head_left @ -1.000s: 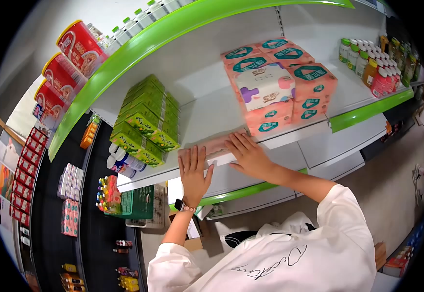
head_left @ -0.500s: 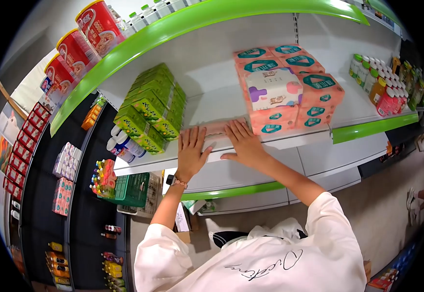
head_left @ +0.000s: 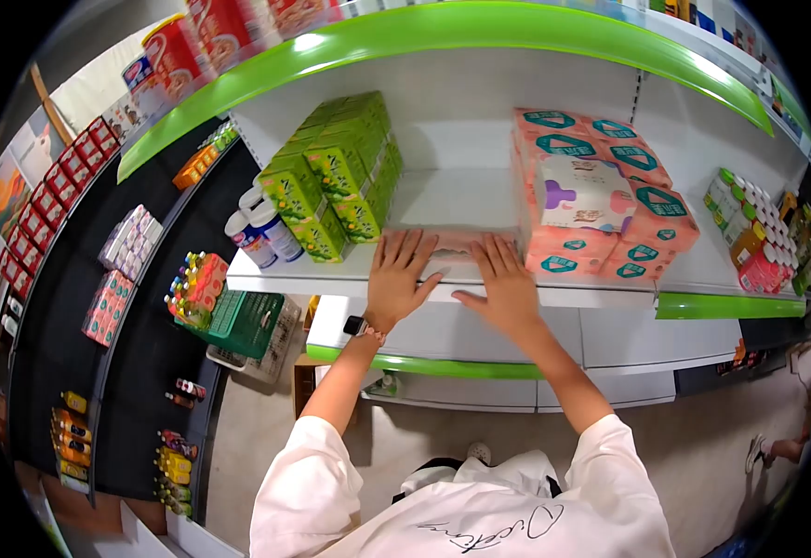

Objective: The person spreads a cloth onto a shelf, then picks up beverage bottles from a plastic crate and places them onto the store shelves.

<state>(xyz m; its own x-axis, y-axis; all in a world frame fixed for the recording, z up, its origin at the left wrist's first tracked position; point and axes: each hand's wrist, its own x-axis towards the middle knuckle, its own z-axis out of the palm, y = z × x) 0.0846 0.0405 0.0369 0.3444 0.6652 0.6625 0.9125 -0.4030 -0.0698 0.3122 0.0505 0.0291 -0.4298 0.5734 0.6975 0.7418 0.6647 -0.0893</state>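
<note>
Both hands lie palm down at the front of the shelf (head_left: 457, 191), fingers stretched out and spread, neither one closed around anything. The left hand (head_left: 400, 284) and the right hand (head_left: 508, 296) rest side by side, thumbs pointing toward each other with a gap between them, fingertips on a pale pink strip (head_left: 454, 245). The strip lies along the shelf's front, partly hidden under the fingers, between the green boxes (head_left: 336, 177) and the pink packs (head_left: 568, 246); exactly what it is cannot be told. The left hand is nearer the boxes, which are stacked in rows, and a watch (head_left: 356, 325) sits on that wrist. The right hand is just beside the packs, piled in a block with a white pack (head_left: 584, 193) lying on the front of the pile. White tubs (head_left: 266, 237) stand left of the boxes, near the shelf's end. Farther right, well apart from the hands, are rows of bottles (head_left: 750, 228). A green basket (head_left: 249, 325) holding more drinks stands below, left of the shelf.
</note>
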